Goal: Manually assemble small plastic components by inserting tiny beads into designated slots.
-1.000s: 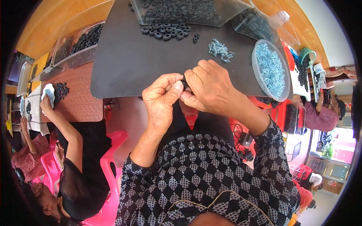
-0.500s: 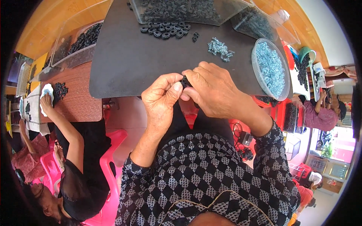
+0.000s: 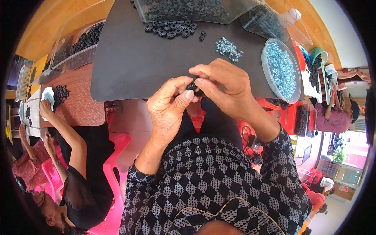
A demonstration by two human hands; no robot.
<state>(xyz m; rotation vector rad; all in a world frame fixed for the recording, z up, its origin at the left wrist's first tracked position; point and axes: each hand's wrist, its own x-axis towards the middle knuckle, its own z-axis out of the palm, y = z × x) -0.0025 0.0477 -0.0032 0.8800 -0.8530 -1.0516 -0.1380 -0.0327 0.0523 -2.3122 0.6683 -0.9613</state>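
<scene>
My left hand (image 3: 166, 105) pinches a small black plastic part (image 3: 190, 87) between thumb and fingers, just off the table's near edge. My right hand (image 3: 229, 88) has its thumb against the upper end of the same part, index finger bent over it; the fingers partly hide the part. On the dark table (image 3: 129, 66), beyond my hands, lies a pile of similar black parts (image 3: 172, 29), with one piece (image 3: 202, 36) apart from it. Small metal springs (image 3: 228, 48) form a loose heap to the right. A round clear tub (image 3: 270, 84) holds many more springs (image 3: 281, 66).
Clear plastic bins (image 3: 235, 17) of black parts stand along the table's far side. At left, a co-worker's hand (image 3: 46, 107) is at a white dish on a brown table (image 3: 84, 102). Pink chairs (image 3: 119, 147) stand nearby. Red crates (image 3: 288, 117) are at right.
My right hand has opened its grip somewhat and lifted its index finger, showing more of the black part. My left hand keeps its pinch. At left, the co-worker's second hand has come up.
</scene>
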